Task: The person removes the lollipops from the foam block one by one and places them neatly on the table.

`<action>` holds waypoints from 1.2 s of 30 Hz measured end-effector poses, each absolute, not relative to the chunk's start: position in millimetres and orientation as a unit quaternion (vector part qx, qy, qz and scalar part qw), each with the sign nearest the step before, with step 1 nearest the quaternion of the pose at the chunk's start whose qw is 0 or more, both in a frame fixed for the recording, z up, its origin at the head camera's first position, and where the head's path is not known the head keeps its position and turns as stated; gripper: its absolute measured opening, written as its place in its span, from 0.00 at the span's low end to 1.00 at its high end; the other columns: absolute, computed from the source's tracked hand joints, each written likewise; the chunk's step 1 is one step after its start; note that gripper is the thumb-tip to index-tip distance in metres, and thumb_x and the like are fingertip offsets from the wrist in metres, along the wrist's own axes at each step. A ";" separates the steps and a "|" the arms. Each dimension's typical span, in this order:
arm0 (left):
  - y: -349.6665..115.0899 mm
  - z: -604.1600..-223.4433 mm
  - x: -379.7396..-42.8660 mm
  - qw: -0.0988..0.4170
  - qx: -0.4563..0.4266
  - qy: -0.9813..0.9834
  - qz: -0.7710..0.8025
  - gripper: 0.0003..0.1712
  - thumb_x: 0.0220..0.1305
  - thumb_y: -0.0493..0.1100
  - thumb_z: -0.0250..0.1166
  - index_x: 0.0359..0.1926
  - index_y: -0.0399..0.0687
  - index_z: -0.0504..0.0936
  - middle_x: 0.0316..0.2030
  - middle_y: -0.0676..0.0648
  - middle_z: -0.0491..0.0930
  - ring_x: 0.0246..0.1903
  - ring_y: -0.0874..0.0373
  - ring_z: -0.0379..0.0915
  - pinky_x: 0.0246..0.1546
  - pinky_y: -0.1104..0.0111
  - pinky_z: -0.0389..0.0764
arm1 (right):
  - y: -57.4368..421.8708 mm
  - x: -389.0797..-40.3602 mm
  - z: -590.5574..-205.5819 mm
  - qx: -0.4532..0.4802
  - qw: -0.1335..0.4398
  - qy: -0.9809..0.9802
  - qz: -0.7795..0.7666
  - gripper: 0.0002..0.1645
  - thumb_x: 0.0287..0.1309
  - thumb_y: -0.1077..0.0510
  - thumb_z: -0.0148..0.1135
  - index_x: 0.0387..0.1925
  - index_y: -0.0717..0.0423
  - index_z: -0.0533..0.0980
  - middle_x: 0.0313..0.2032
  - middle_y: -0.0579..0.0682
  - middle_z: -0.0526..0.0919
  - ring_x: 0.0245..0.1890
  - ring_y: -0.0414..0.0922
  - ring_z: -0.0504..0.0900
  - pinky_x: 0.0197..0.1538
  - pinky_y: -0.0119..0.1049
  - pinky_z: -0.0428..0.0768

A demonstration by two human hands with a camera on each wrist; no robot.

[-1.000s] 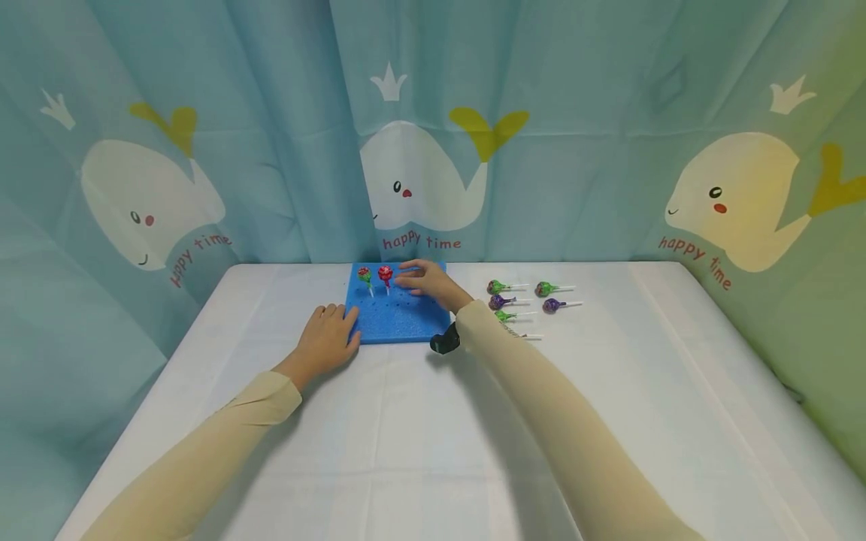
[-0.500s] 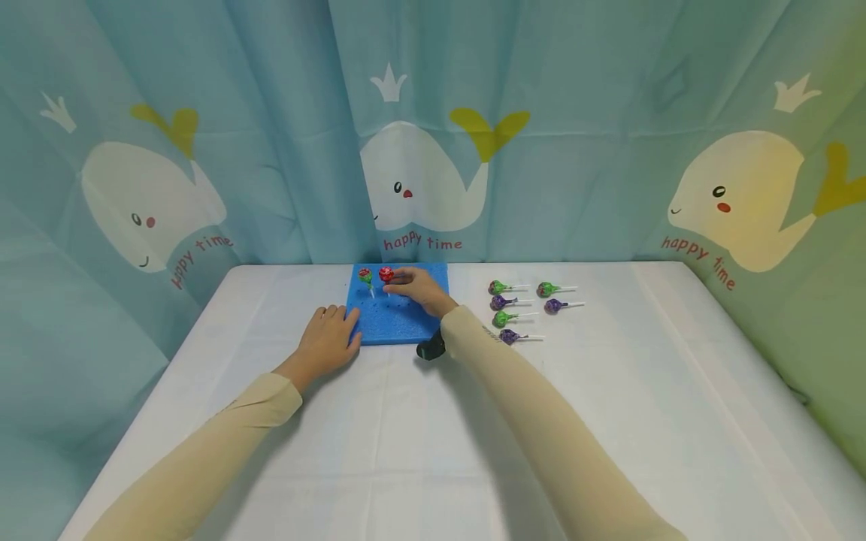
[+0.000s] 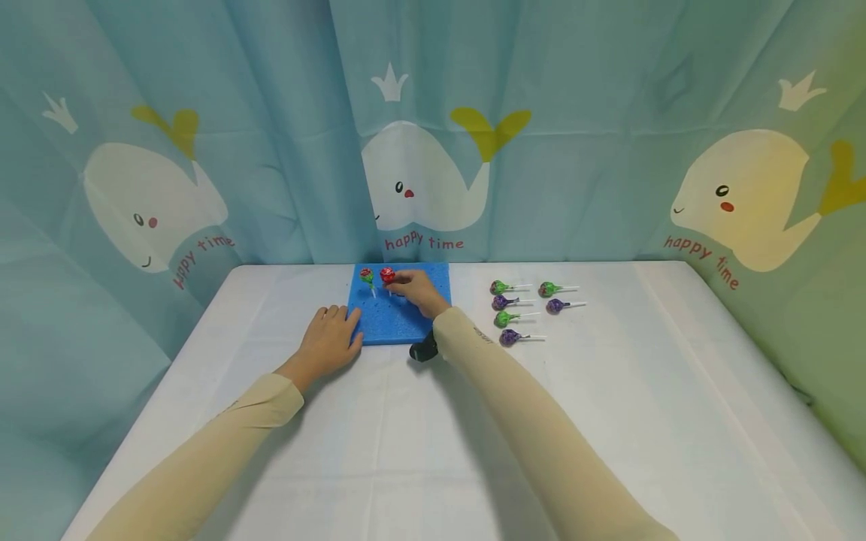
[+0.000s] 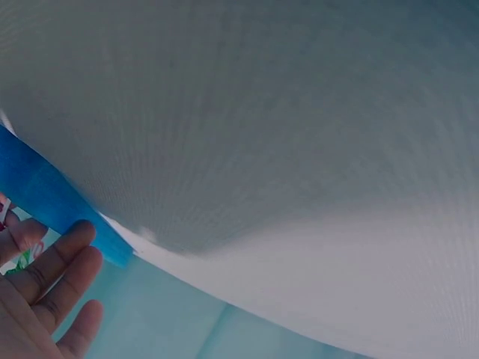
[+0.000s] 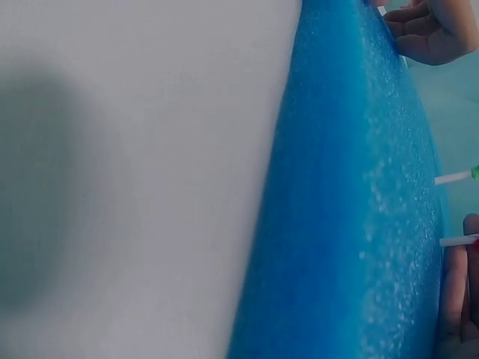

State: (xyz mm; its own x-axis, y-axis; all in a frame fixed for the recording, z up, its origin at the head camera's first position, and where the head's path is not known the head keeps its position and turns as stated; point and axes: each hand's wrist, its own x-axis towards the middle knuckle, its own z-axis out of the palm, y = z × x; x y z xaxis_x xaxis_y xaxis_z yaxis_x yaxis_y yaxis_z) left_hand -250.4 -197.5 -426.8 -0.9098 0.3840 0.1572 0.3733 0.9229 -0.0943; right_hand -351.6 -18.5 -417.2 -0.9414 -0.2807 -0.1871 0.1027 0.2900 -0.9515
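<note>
A blue foam board (image 3: pixel 392 323) dotted with small holes lies at the table's back edge. Two lollipops stand upright in it near its far left: a green-and-red one (image 3: pixel 367 276) and a red one (image 3: pixel 387 274). My right hand (image 3: pixel 419 291) pinches the red lollipop just under its head; in the right wrist view its white stick (image 5: pixel 452 241) meets the foam beside my fingers. My left hand (image 3: pixel 328 340) rests at the board's left edge with fingers extended. In the left wrist view those left-hand fingers (image 4: pixel 69 278) lie against the foam's side.
Several wrapped lollipops lie right of the board, sticks pointing right, among them a green one (image 3: pixel 499 287) and a purple one (image 3: pixel 510 337). A black wrist camera (image 3: pixel 424 349) hangs by my right wrist. Behind the white table (image 3: pixel 379 451) hangs a whale-print curtain (image 3: pixel 568 188).
My right hand has moved left over the board and closed its fingers on the red lollipop, which stood in the foam before. The left hand has stayed in place.
</note>
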 end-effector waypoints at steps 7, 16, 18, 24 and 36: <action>-197.1 -427.9 -249.1 0.095 -0.195 -0.976 0.031 0.23 0.63 0.49 0.54 0.53 0.37 0.71 0.43 0.35 0.77 0.46 0.42 0.72 0.52 0.49 0.69 | -16.1 -354.2 -423.1 -0.053 0.158 0.765 -0.622 0.17 0.60 0.62 0.58 0.51 0.63 0.76 0.53 0.58 0.79 0.55 0.50 0.77 0.63 0.42 0.70; -197.3 -428.3 -248.0 0.090 -0.193 -0.977 0.029 0.24 0.64 0.49 0.53 0.54 0.37 0.71 0.43 0.35 0.77 0.46 0.41 0.72 0.52 0.48 0.69 | -6.8 -354.4 -431.0 -0.087 0.150 0.723 -0.669 0.17 0.58 0.59 0.62 0.48 0.61 0.78 0.50 0.55 0.82 0.51 0.45 0.79 0.60 0.36 0.73; -197.8 -428.7 -247.9 0.095 -0.195 -0.976 0.028 0.24 0.63 0.49 0.53 0.53 0.37 0.71 0.42 0.35 0.77 0.45 0.41 0.72 0.51 0.48 0.69 | -5.0 -355.2 -433.3 -0.091 0.151 0.705 -0.687 0.18 0.59 0.59 0.61 0.49 0.62 0.78 0.51 0.55 0.81 0.53 0.46 0.78 0.59 0.35 0.73; -198.6 -429.1 -248.4 0.106 -0.199 -0.974 0.030 0.22 0.62 0.48 0.54 0.52 0.37 0.71 0.40 0.35 0.77 0.44 0.41 0.73 0.49 0.49 0.70 | -6.4 -357.0 -432.6 -0.063 0.167 0.661 -0.729 0.21 0.63 0.63 0.53 0.57 0.66 0.71 0.57 0.64 0.75 0.58 0.51 0.76 0.61 0.37 0.72; -195.5 -426.1 -249.1 0.114 -0.197 -0.973 0.035 0.21 0.62 0.48 0.55 0.50 0.37 0.72 0.37 0.36 0.76 0.42 0.42 0.73 0.49 0.50 0.70 | -3.7 -356.1 -428.3 -0.053 0.177 0.633 -0.752 0.20 0.63 0.64 0.53 0.55 0.68 0.71 0.54 0.66 0.77 0.43 0.42 0.83 0.54 0.37 0.78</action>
State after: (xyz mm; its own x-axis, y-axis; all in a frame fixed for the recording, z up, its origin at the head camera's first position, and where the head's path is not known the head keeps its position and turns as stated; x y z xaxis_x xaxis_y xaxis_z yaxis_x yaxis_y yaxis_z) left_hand -249.1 -195.5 -426.1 -0.8967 0.3909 0.2079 0.3748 0.9201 -0.1137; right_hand -356.1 -3.7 -428.3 -0.9320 -0.3327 -0.1442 0.1985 -0.1354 -0.9707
